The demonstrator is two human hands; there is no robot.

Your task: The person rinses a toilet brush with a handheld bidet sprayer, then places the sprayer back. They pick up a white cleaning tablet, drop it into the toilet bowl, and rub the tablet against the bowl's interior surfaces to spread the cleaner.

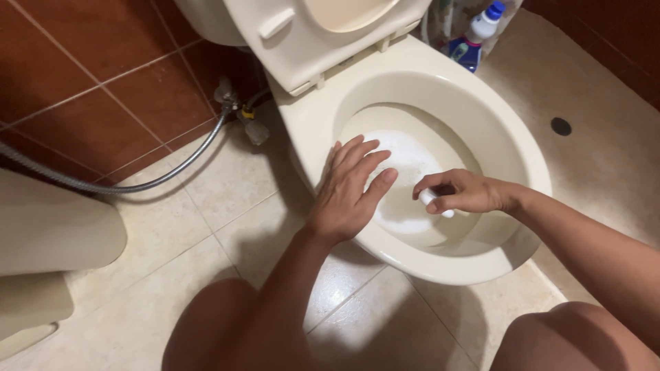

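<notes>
Seen from above, a bathroom floor of pale beige tiles [137, 302] meets a wall of reddish-brown tiles [89, 103] at the upper left. A grey metal hose [165, 172] curves across the left side, running from the left edge up to a valve beside the toilet.

The cream toilet bowl [481, 130] fills the centre, its seat and lid raised at the top. White foam [405, 172] covers the water inside.

The left hand [347, 196] lies palm down on the near left rim of the bowl, fingers [364, 161] straight and slightly spread, holding nothing; the fingertips reach over the inner edge toward the foam.

Just to its right, the right hand [464, 192] hovers over the bowl with its fingers curled and clamped on a small white cylindrical object [433, 203] (what it is cannot be told). The object sits under the curled fingers, pinched against the thumb, with a short white end poking out below the knuckles on each side. It hangs above the foam, close to the left hand's fingertips but not touching them.

At the top right, a blue and white bottle [474, 41] stands on the floor behind the bowl, and a dark round floor drain [561, 126] lies further right. The person's bare knees show at the bottom edge.
</notes>
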